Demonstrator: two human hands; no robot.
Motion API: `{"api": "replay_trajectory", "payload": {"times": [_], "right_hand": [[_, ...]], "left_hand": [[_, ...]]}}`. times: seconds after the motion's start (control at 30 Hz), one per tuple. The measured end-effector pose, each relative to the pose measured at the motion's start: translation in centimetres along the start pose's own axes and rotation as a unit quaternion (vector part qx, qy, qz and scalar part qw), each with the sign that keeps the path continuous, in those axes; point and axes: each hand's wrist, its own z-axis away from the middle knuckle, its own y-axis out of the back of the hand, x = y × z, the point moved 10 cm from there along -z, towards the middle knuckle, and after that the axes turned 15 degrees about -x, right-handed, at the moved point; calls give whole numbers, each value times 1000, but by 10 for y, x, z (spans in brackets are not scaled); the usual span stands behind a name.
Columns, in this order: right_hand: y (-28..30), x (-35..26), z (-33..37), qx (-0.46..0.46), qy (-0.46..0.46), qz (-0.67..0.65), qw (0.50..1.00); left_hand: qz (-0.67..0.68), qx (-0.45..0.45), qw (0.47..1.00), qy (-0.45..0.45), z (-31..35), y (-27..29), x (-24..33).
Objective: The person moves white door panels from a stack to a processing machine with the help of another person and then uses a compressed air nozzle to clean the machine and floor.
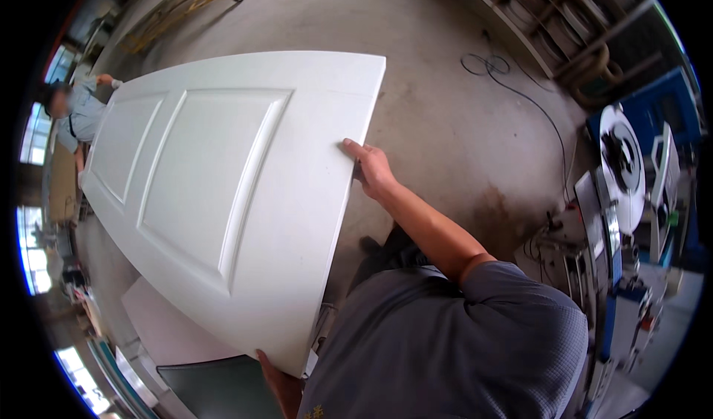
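Note:
A white panel door (297, 159) with raised rectangular mouldings lies flat in the air, stretching from my body to the far left. My right hand (373, 170) grips its near short edge, thumb on the top face and fingers curled beneath. At the door's lower corner, my left hand (278, 380) holds the long edge with its thumb at the rim; its other fingers are hidden underneath. A co-worker (85, 114) in a light shirt stands at the far end, with both hands at the door's edges.
Below the door are a pale board (167, 322) and a dark green panel (219, 389). Machinery with a white round part (622, 168) stands at right, near a black cable (531, 103) on the concrete floor. A yellow cart (186, 7) and wooden shelving (549, 18) are further back.

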Motion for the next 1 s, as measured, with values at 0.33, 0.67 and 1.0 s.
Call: {"api": "replay_trajectory", "payload": {"times": [0.33,0.67,1.0], "right_hand": [[-104,57,145,28,55,-40,997],[-109,44,209,107,107,-56,987],[19,-11,311,297,41,17,954]], "left_hand": [[163,-200,965,47,3,-5,24],[185,-361,902,147,-31,-18,40],[157,-327,932,-8,-394,142,219]]}}
